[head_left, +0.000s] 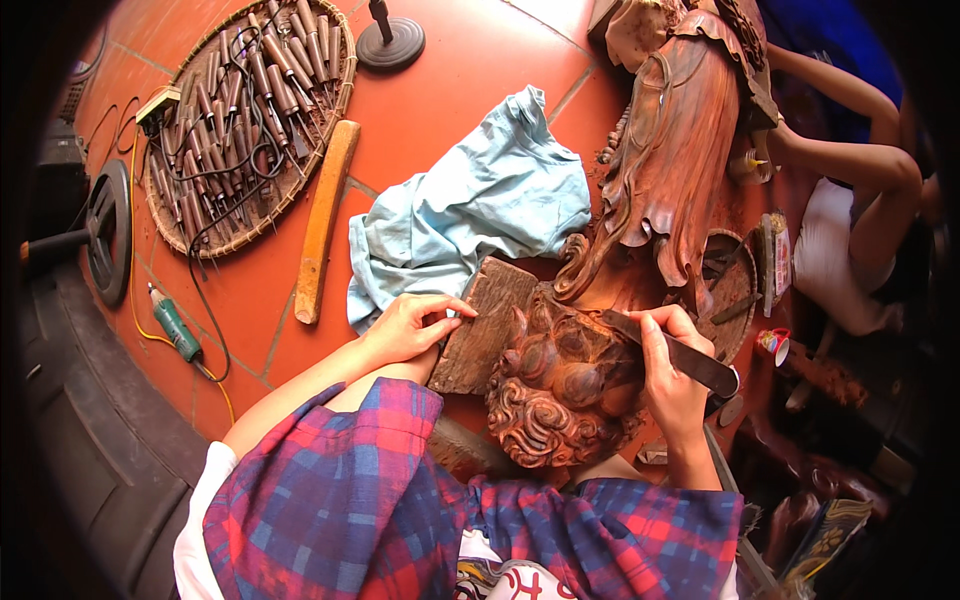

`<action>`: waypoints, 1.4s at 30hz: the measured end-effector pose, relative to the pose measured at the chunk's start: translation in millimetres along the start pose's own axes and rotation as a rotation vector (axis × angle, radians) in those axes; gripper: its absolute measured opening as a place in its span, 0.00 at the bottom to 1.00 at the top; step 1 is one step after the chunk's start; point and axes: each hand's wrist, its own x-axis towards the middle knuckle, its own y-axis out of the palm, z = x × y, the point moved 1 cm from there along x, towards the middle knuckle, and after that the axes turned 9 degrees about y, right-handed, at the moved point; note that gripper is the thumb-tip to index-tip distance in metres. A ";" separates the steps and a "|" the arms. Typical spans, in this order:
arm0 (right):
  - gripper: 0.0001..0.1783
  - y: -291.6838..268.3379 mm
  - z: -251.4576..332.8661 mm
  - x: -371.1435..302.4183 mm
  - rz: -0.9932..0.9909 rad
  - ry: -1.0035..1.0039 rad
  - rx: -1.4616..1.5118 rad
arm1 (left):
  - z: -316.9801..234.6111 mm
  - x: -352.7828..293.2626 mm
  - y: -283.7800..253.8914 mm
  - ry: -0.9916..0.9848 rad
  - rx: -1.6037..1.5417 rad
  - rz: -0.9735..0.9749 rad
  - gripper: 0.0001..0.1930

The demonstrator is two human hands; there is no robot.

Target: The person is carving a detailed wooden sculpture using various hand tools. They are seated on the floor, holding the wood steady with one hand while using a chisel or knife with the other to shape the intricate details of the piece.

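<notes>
On the red tile floor [440, 90] — right hand [675, 385] grips a chisel [670, 350], left hand [410, 325] flat on carving [560, 385].

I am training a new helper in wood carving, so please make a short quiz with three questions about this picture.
1. True or false: the right hand holds a chisel against the wooden carving.
2. What does the left hand touch?
3. Where do the spare chisels lie: A) on the blue cloth, B) in the round woven tray, C) on the long wooden mallet?

Key: 1 true. 2 the flat wooden block of the carving. 3 B.
</notes>
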 end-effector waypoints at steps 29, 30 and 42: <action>0.04 0.1 -5.6 1.3 -0.084 -0.030 -0.027 | -4.9 1.6 -3.8 -0.077 -0.004 0.042 0.12; 0.03 1.9 -3.4 -0.9 -0.084 -0.095 -0.097 | -6.7 2.6 -3.5 -0.064 -0.003 0.036 0.12; 0.11 -18.1 -15.4 -4.0 0.005 0.126 0.476 | -12.2 2.5 -3.8 -0.039 0.026 0.027 0.12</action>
